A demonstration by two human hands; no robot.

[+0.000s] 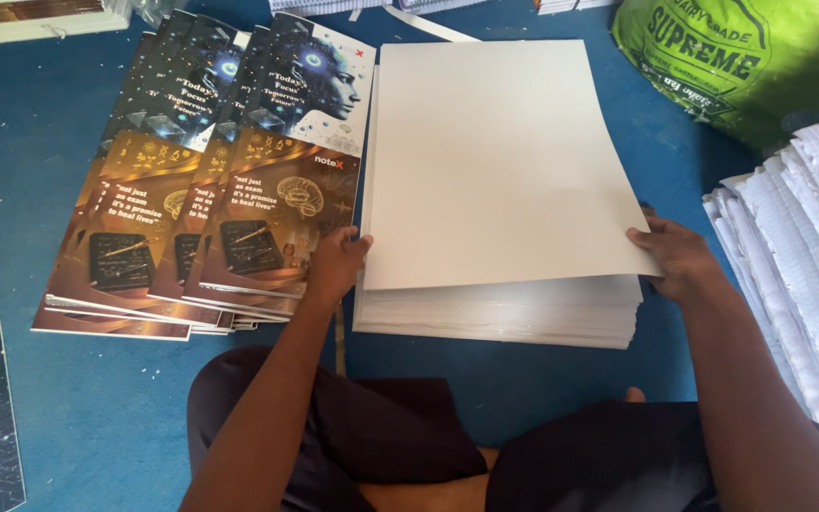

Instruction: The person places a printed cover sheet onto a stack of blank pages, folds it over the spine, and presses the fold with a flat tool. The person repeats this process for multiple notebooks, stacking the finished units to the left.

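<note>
- Head view: top white sheet (500,161) is being gripped at its near corners, left hand (336,265) at 9 o'clock, right hand (680,258) at 3 o'clock.
- Sheet is lying on the paper stack (495,313), centre.
- Corners are best being lifted evenly, separating one sheet.

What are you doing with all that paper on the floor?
A person sits on a blue floor with a thick stack of plain white sheets in front of them. The left hand and the right hand each grip a bottom corner of the top sheet, whose near edge sits raised above the stack. To the left lie fanned printed covers in brown and dark blue. To the right sits a pile of ruled pages, and a green sack lies behind.
</note>
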